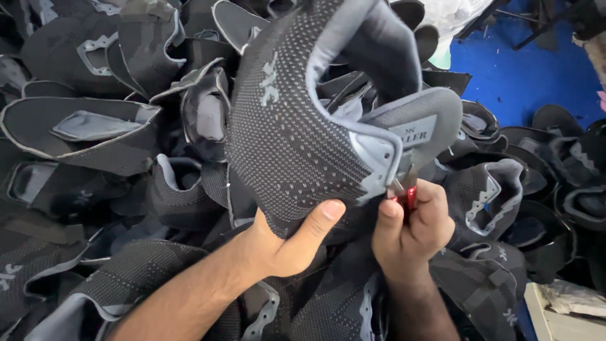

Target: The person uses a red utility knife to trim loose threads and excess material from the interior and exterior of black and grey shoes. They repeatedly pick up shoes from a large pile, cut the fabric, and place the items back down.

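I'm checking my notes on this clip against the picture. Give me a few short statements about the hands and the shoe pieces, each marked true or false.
1. The left hand holds a dark knitted shoe upper from below. True.
2. The right hand is empty. False: it grips a small red-handled tool at the upper's grey edge.
3. A pile of similar dark uppers surrounds the hands. True.
4. The floor at upper right is green. False: it is blue.
5. The held upper is plain white. False: it is black with grey dots and grey trim.
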